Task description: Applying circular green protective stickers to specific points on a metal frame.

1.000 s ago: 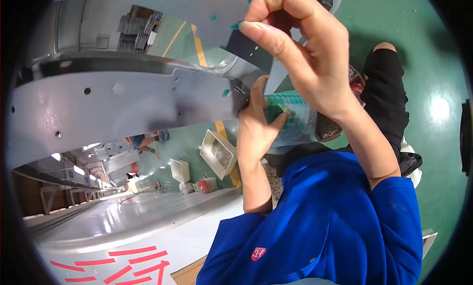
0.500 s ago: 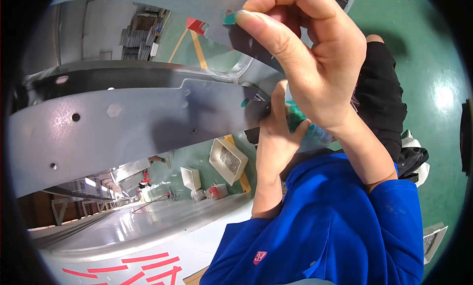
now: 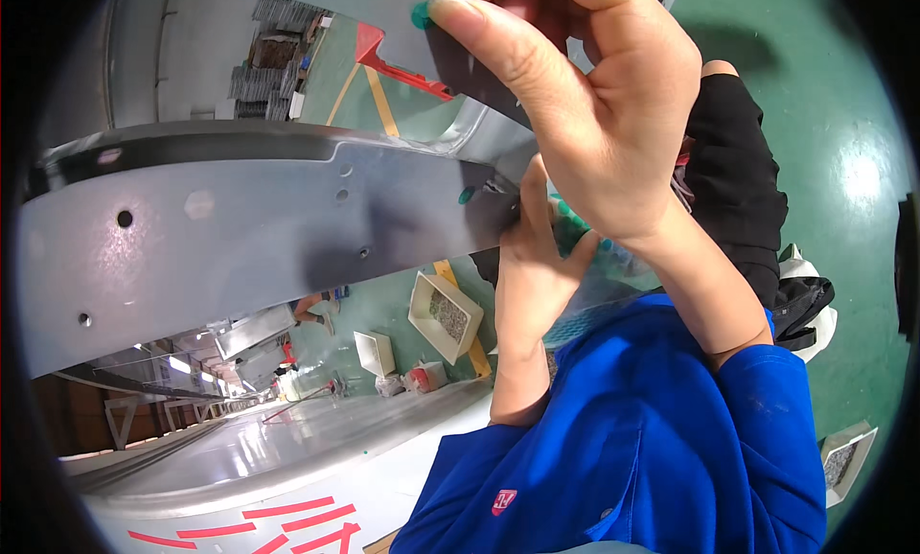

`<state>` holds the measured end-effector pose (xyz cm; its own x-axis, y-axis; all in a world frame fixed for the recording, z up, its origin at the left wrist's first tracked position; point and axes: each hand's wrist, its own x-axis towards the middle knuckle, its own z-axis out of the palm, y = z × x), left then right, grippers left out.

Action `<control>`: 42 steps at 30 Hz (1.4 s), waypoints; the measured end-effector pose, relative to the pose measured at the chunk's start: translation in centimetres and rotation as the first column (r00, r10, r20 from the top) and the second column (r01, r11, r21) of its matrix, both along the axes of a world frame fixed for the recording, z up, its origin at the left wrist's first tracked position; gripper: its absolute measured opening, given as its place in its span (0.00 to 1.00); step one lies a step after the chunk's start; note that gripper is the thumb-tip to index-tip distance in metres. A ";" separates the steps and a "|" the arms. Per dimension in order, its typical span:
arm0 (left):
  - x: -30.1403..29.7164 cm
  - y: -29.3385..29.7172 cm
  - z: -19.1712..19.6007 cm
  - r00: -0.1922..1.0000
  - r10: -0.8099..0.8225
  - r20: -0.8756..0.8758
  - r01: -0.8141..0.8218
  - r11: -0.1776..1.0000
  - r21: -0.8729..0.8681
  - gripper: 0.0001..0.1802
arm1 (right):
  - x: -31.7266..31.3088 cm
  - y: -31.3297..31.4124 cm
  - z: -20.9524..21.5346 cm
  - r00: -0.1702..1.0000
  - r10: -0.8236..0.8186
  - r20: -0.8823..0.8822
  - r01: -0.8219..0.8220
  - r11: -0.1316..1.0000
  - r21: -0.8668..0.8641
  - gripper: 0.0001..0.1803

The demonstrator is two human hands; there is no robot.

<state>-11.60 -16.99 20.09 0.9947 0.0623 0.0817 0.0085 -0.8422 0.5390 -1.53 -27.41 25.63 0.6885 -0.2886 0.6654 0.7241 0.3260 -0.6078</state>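
My right hand (image 3: 613, 103) is raised at the upper middle, its thumb and forefinger pinching close to a small green plug (image 3: 420, 15) against the upper grey metal part. Its other fingertips are partly cut off or hidden. Lower down, my left hand (image 3: 537, 266) is curled by the end of the long grey metal panel (image 3: 259, 209), thumb and forefinger apart around a clear bag (image 3: 623, 262) of green plugs. Its remaining fingers are hidden. Another green plug (image 3: 467, 196) sits in the panel near its right end. Several holes dot the panel.
Below the panel, a cream bin (image 3: 420, 288) with small grey pieces stands on the green floor beside a white bin (image 3: 360, 341). Red strips (image 3: 287, 508) mark a white surface at the lower left. A black and white bag (image 3: 803, 310) lies at the right.
The view has shifted slightly, so the panel and my right hand sit a little further left. The green plug stays by my right thumb; my left hand keeps its place by the bag.
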 end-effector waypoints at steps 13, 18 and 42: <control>0.6 0.7 -0.1 1.000 -0.024 -0.009 0.024 1.000 0.012 0.44 | 1.7 1.4 -1.1 0.994 0.098 0.058 -0.107 0.978 0.180 0.04; 1.0 0.5 0.2 0.999 -0.036 -0.004 0.036 0.999 0.029 0.44 | 2.0 1.2 -1.1 0.994 0.062 0.084 -0.078 0.976 0.201 0.04; 2.7 -1.7 1.2 1.000 0.001 0.002 -0.001 0.997 0.078 0.47 | 2.9 -3.3 -1.9 0.947 0.321 -0.008 -0.287 0.856 0.429 0.09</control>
<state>-8.91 -18.68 21.24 0.9944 0.0569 0.0885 0.0084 -0.8816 0.4719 1.34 -30.74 23.78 0.8309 -0.2952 0.4717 0.5044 0.7575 -0.4145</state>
